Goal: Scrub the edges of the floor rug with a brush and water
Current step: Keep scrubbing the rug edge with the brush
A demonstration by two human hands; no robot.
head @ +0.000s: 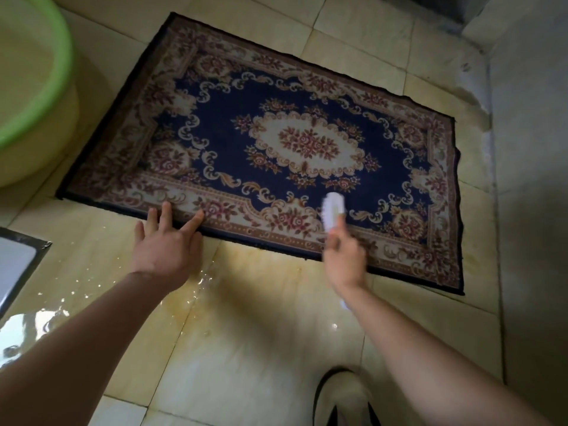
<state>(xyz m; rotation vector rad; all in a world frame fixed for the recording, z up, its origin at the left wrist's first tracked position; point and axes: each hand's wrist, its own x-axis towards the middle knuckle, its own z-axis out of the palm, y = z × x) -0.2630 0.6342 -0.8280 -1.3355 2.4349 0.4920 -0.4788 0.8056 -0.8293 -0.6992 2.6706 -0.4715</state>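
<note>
A dark blue floor rug (276,118) with cream and red flower patterns lies flat on wet tiles. My left hand (167,241) presses down on the rug's near edge with its fingers spread and straight. My right hand (344,259) grips the handle of a white scrub brush (332,213). The brush head is blurred and sits over the rug's near border, right of the left hand. The handle's tail end pokes out below my wrist.
A green-rimmed basin (46,87) stands at the left, next to the rug's left edge. Water pools on the tiles (215,318) near me. A white slab with a dark frame (18,265) lies at the far left. A shoe (344,398) shows at the bottom. A wall (528,210) rises at the right.
</note>
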